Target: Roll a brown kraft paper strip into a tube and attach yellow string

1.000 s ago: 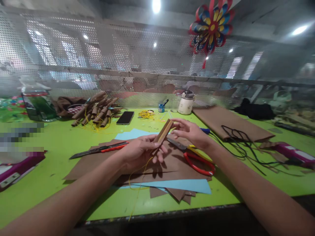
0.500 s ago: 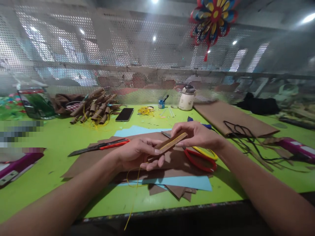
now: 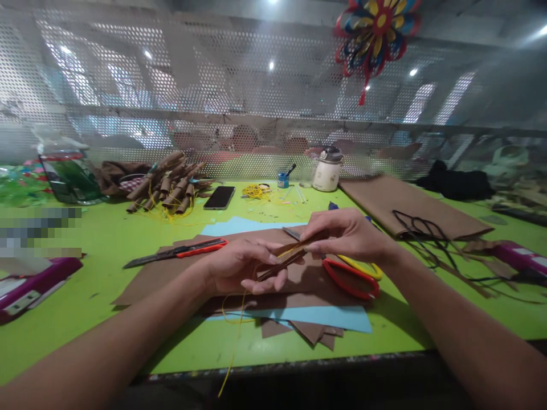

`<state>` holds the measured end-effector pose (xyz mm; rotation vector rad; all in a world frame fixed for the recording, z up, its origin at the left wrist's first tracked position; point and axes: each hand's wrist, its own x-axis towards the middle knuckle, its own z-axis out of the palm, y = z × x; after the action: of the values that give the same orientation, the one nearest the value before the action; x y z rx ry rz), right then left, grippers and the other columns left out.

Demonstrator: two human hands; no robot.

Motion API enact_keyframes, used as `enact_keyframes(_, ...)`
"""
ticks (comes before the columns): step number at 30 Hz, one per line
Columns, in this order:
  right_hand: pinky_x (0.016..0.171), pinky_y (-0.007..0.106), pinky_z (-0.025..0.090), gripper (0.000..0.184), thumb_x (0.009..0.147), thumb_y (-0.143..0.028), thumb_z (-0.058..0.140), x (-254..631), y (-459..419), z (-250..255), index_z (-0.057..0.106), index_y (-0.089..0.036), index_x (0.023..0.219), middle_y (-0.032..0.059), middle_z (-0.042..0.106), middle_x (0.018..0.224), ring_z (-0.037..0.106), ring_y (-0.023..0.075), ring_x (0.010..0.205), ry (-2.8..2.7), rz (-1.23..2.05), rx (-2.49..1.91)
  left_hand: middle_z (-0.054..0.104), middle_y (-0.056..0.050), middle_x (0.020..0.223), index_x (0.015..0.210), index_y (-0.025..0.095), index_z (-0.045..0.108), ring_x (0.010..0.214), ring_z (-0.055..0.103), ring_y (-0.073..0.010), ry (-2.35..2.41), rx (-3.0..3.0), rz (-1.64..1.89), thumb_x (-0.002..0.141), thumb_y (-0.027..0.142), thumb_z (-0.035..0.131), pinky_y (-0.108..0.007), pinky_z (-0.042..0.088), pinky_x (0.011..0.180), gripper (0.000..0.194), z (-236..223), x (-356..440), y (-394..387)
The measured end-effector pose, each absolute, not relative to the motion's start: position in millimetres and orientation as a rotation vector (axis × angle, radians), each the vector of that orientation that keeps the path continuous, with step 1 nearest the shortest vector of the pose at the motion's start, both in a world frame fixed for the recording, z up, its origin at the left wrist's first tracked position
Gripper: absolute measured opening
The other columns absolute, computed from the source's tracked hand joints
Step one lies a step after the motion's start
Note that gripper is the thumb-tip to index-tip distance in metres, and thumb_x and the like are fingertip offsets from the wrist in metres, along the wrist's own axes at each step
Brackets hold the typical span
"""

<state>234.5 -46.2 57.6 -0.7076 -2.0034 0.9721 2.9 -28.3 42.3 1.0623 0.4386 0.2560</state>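
Observation:
A narrow folded strip of brown paper (image 3: pixel 291 256) is held in the air between both hands, with yellow string along it. My left hand (image 3: pixel 250 265) pinches its near left end between thumb and fingers. At the far right end, my right hand (image 3: pixel 342 234) grips it with thumb and fingertips. A loose length of yellow string (image 3: pixel 233 353) hangs below my left hand past the table edge. Under the hands lie stacked brown paper sheets (image 3: pixel 158 279) and light blue paper (image 3: pixel 337 316). Red-and-yellow-handled scissors (image 3: pixel 350 279) rest beneath my right hand, partly hidden.
A red-and-black utility knife (image 3: pixel 188 250) lies left of the hands. Farther back are rolled brown paper tubes (image 3: pixel 173 191), a phone (image 3: pixel 219 197), a yellow string bundle (image 3: pixel 256 191), a blue jar (image 3: pixel 283 179) and a white bottle (image 3: pixel 327 171). Folded brown paper (image 3: pixel 414 205) and black cord (image 3: pixel 431 239) lie right.
The strip has turned between my hands, so less of its yellow-lined face shows. Both hands keep hold of it. The whole view has shifted slightly.

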Motion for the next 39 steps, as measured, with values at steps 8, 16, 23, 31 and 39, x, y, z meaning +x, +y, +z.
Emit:
enact_keyframes(8,0.049,0.021,0.050,0.016,0.073,-0.021,0.071,232.4,-49.1,57.3,0.071,-0.017,0.089,0.0020,0.067,0.073,0.060,0.0093,0.053,-1.996,0.907,-0.724,0.063,-0.010,0.066,0.105,0.007,0.057,0.037,0.041,-0.0075,0.396,1.042,0.225,0.078,0.021,0.039,-0.017,0.016,0.031,0.035,37.7,2.0,-23.9)
enact_keyframes(16,0.050,0.021,0.049,0.019,0.072,-0.022,0.071,232.8,-43.3,55.0,0.072,-0.016,0.091,0.0028,0.067,0.073,0.059,0.0090,0.055,-1.962,0.944,-0.699,0.053,-0.003,0.062,0.118,0.007,0.049,0.038,0.032,-0.0046,0.326,1.091,0.267,0.080,0.013,0.039,-0.016,0.014,0.033,0.040,35.5,1.8,-19.4)
enact_keyframes(23,0.061,0.024,0.051,0.028,0.072,-0.029,0.073,234.9,-38.2,48.7,0.070,-0.017,0.097,0.0052,0.068,0.083,0.063,0.0131,0.069,-1.900,0.999,-0.814,0.046,0.000,0.064,0.127,0.011,0.047,0.046,0.026,-0.0055,0.434,1.111,0.372,0.079,0.010,0.043,-0.016,0.016,0.038,0.049,37.8,4.8,-24.2)
enact_keyframes(31,0.046,0.024,0.049,0.045,0.078,-0.057,0.057,226.8,-25.7,42.7,0.063,-0.012,0.079,0.0051,0.062,0.061,0.058,0.0122,0.050,-1.620,1.065,-1.235,0.054,-0.001,0.069,0.128,0.017,0.052,0.063,0.046,-0.0125,0.692,1.780,0.577,0.084,0.017,0.040,-0.022,0.038,0.060,0.046,39.1,10.6,-30.6)
enact_keyframes(39,0.043,0.021,0.045,0.025,0.071,-0.036,0.071,223.0,-27.6,39.7,0.060,-0.013,0.073,0.0019,0.061,0.058,0.055,0.0089,0.045,-1.426,1.326,-1.267,0.051,-0.003,0.133,0.133,0.025,0.047,0.119,0.046,-0.0178,0.712,2.365,0.653,0.088,0.013,0.032,-0.033,0.029,0.104,0.050,31.1,14.4,-22.8)
